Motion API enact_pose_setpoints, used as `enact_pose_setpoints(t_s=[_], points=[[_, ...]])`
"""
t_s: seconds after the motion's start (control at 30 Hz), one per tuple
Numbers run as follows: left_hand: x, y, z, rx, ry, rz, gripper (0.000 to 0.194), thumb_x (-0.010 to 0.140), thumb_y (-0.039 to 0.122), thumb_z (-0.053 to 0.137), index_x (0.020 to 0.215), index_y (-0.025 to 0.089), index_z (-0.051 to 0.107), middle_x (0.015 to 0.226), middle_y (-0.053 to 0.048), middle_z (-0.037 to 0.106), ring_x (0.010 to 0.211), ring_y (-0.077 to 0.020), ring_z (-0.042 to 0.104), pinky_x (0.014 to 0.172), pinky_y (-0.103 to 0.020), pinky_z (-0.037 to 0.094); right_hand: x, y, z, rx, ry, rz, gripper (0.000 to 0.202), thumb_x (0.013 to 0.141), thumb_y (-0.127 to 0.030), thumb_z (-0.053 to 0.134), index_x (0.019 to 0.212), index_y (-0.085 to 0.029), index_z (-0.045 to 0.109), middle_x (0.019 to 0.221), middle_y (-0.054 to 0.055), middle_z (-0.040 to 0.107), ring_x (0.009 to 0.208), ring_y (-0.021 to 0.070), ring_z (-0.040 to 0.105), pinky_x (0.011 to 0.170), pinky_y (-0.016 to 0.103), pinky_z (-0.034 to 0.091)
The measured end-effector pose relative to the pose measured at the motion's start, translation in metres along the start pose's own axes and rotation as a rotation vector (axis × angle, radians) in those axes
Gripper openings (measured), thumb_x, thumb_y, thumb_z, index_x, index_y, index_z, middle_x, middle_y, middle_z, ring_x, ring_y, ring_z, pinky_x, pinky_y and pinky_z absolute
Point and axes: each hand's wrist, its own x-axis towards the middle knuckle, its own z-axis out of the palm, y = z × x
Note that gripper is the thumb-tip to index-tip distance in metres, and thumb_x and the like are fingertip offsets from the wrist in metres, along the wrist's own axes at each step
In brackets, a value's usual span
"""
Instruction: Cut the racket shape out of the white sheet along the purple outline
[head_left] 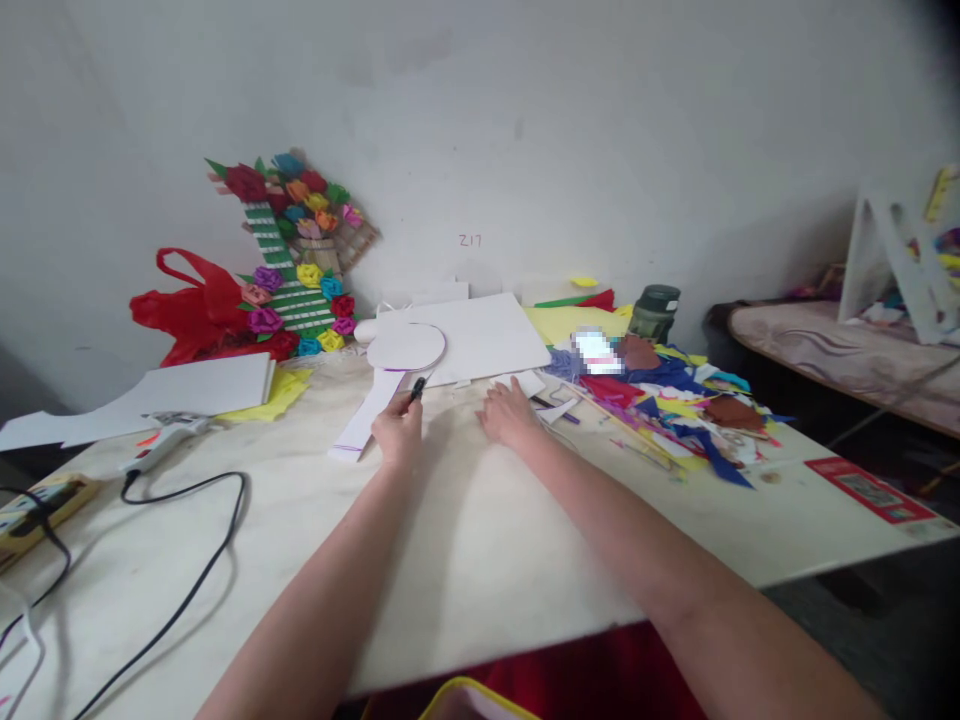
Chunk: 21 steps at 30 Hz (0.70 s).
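Observation:
My left hand (397,432) is closed around a small black tool (418,387) whose tip points away from me. Its kind is too blurred to tell. Beside that hand lies a long white strip (367,420) with purple lines at its near end. A white round cut-out (406,347) with a purple edge lies at the strip's far end, partly over a large white board (495,335). My right hand (510,412) rests with fingers apart on the table, close to the board's near edge. White scraps (529,383) lie at its fingertips.
Colourful scraps (675,400) are heaped at the right, with a phone-like blurred object (596,350) and a dark green bottle (655,312) behind. A flower decoration (300,260) leans on the wall. At the left are white boards (210,385), a glue gun (163,440) and black cord (232,520).

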Motion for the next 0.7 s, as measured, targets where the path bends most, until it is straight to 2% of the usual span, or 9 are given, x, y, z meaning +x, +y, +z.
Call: enact_pose_setpoints(t_s=[0.07,0.13,0.2,0.3,0.4,0.53,0.7], points=[[-0.004,0.0,0.0,0.198,-0.07,0.181,0.021,0.065,0.022,0.052,0.078,0.015,0.068,0.077,-0.005,0.068,0.076,-0.0194,0.063,0.072,-0.028,0.048,0.0,0.013,-0.012,-0.028,0.055,0.078,0.034,0.083,-0.023,0.037,0.101,-0.012,0.064,0.108,0.016,0.061,0.107,0.0248,0.048,0.099,0.042,0.017],[-0.008,0.001,0.001,0.343,-0.151,0.333,0.023,0.067,0.018,0.049,0.078,0.015,0.068,0.086,-0.006,0.068,0.079,-0.0183,0.062,0.076,-0.027,0.047,0.001,0.029,-0.023,-0.048,0.053,0.286,0.032,0.079,-0.019,0.041,0.102,-0.011,0.063,0.106,0.018,0.061,0.104,0.0267,0.05,0.091,0.043,0.025],[-0.014,0.003,0.003,0.481,-0.241,0.415,0.024,0.067,0.015,0.047,0.079,0.015,0.068,0.09,-0.007,0.067,0.082,-0.0182,0.061,0.079,-0.027,0.046,0.001,0.046,-0.029,-0.031,-0.117,0.454,0.031,0.075,-0.02,0.048,0.101,-0.011,0.063,0.102,0.018,0.062,0.099,0.0282,0.055,0.086,0.043,0.029],[-0.022,0.007,0.006,0.687,-0.328,0.432,0.025,0.069,0.015,0.046,0.08,0.017,0.068,0.09,-0.007,0.066,0.088,-0.0204,0.058,0.077,-0.028,0.045,-0.001,0.062,-0.027,-0.006,-0.198,0.474,0.029,0.073,-0.019,0.052,0.098,-0.011,0.064,0.099,0.017,0.064,0.094,0.0277,0.058,0.081,0.042,0.034],[-0.028,0.013,0.007,0.813,-0.341,0.416,0.024,0.072,0.021,0.047,0.083,0.02,0.068,0.088,-0.006,0.066,0.091,-0.0227,0.054,0.07,-0.03,0.044,-0.003,0.07,-0.021,-0.005,-0.199,0.495,0.03,0.072,-0.016,0.052,0.1,-0.011,0.063,0.102,0.016,0.063,0.096,0.0274,0.057,0.082,0.041,0.036],[-0.032,0.016,0.007,0.855,-0.365,0.419,0.024,0.074,0.025,0.047,0.085,0.022,0.068,0.089,-0.005,0.067,0.094,-0.023,0.052,0.068,-0.03,0.043,-0.005,0.081,-0.02,0.012,-0.178,0.563,0.032,0.075,-0.016,0.049,0.104,-0.009,0.062,0.106,0.018,0.061,0.097,0.0275,0.057,0.077,0.038,0.042],[-0.03,0.013,0.009,0.829,-0.373,0.429,0.025,0.075,0.026,0.047,0.086,0.021,0.068,0.093,-0.005,0.066,0.099,-0.0227,0.05,0.071,-0.03,0.042,-0.012,0.108,-0.031,0.043,-0.158,0.685,0.031,0.078,-0.019,0.049,0.105,-0.01,0.061,0.108,0.02,0.059,0.099,0.0266,0.057,0.078,0.036,0.044]])
